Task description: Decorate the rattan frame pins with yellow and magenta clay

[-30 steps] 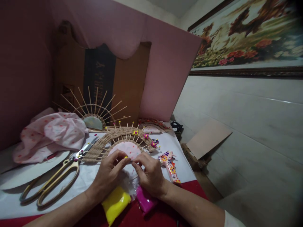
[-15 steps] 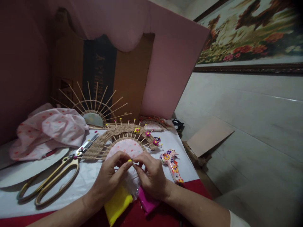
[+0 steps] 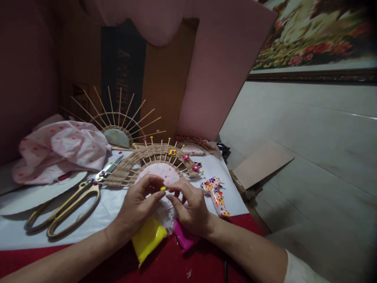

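My left hand [image 3: 137, 206] pinches a small yellow ball of modelling clay [image 3: 163, 189] between thumb and fingertips. Beside it, my right hand [image 3: 190, 204] is closed with its thumb and forefinger near the ball; what they hold, if anything, is too small to tell. Just beyond both hands stands a woven twine fan [image 3: 150, 151] with a dotted fabric centre, stick ends capped in yellow and magenta, and several small clay flowers on its right side. Below the hands lie a yellow clay packet [image 3: 149, 237] and a magenta clay packet [image 3: 185, 236].
Large scissors [image 3: 73, 208] lie at left by a white curved sheet [image 3: 44, 194] and crumpled dotted fabric [image 3: 64, 147]. A flower-patterned glue gun [image 3: 217, 196] is at right. Behind stand a bare-stick fan frame [image 3: 116, 137], another fan [image 3: 193, 147] and a cardboard box [image 3: 165, 86].
The camera view has tilted down, so the fans and table sit higher in view. The yellow ball shows more between my fingertips, and the right fingertips have parted slightly.
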`<act>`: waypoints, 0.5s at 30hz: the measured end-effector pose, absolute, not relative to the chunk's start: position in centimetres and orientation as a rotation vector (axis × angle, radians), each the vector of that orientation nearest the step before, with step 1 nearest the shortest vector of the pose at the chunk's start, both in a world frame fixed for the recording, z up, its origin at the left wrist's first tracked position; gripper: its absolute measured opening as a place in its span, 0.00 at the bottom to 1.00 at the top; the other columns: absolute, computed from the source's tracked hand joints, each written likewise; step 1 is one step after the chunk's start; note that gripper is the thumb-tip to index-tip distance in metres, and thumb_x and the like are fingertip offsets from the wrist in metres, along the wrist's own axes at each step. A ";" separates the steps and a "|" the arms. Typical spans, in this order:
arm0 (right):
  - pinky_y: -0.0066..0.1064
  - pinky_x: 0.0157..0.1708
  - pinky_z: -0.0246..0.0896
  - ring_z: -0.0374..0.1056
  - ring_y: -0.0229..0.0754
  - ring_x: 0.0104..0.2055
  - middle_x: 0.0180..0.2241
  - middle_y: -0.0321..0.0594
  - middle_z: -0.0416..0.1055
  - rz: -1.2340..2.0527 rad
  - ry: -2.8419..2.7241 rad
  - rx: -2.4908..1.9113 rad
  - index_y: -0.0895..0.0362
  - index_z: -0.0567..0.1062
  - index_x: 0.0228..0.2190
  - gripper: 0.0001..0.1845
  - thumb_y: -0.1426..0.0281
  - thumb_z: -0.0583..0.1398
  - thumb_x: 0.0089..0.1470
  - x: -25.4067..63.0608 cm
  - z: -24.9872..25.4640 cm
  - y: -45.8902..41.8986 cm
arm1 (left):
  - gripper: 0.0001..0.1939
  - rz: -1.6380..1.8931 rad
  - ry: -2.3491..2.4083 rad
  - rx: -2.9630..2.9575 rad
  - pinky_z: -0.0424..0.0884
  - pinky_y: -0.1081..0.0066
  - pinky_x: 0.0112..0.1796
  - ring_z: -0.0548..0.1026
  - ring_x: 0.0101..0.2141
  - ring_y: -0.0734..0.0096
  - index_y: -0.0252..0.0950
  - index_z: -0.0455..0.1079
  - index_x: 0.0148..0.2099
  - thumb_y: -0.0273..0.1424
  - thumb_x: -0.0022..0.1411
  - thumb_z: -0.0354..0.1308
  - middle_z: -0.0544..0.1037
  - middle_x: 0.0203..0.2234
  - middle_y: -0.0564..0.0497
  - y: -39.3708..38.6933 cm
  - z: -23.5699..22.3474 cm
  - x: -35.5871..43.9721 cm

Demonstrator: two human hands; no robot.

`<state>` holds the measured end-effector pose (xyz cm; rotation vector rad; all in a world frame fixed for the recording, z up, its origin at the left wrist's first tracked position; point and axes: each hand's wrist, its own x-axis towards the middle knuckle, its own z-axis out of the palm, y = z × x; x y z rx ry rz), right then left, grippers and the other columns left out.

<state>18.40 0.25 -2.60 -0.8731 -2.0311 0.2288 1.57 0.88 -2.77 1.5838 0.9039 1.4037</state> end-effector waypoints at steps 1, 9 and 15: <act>0.29 0.28 0.62 0.67 0.38 0.32 0.33 0.42 0.71 0.231 -2.032 -0.875 0.57 0.70 0.40 0.08 0.72 0.56 0.56 18.4 -2.6 0.2 | 0.05 1.405 0.899 1.583 0.69 0.74 0.32 0.72 0.30 0.72 0.37 0.69 0.35 0.30 0.54 0.60 0.73 0.28 0.54 0.9 -2.8 1.6; 0.30 0.29 0.62 0.67 0.39 0.34 0.33 0.41 0.71 0.231 -2.040 -0.879 0.57 0.70 0.39 0.07 0.72 0.55 0.57 18.4 -2.8 0.2 | 0.04 1.376 0.969 1.667 0.66 0.75 0.29 0.70 0.27 0.73 0.37 0.73 0.32 0.31 0.56 0.60 0.75 0.26 0.53 0.8 -2.9 1.5; 0.29 0.28 0.62 0.67 0.38 0.33 0.32 0.41 0.71 0.210 -2.029 -0.850 0.57 0.70 0.38 0.06 0.72 0.56 0.57 18.4 -2.9 0.2 | 0.03 1.389 0.933 1.716 0.68 0.75 0.30 0.72 0.27 0.74 0.38 0.74 0.33 0.30 0.56 0.59 0.76 0.25 0.54 0.6 -2.6 1.6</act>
